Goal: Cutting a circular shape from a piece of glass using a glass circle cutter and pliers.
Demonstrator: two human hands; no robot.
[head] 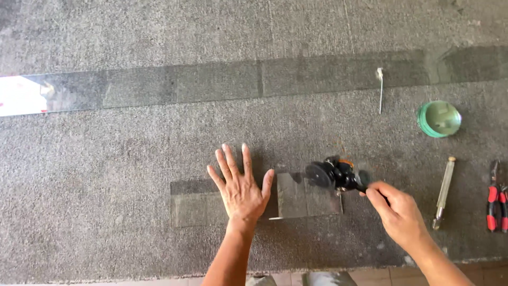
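Pressure from the flat, open left hand [241, 186] could crack the small clear glass rectangle [296, 201] while the right hand [398, 209] grips the black suction-cup tool [334, 175].

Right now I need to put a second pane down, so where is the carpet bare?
Bare carpet lies left of the small glass piece, below the long glass strip. The right side is crowded: black tool, green roll, glass cutter, pliers.

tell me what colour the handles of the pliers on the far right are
Red and black handles on the pliers, seen best in the head view, at the right edge of the carpet.
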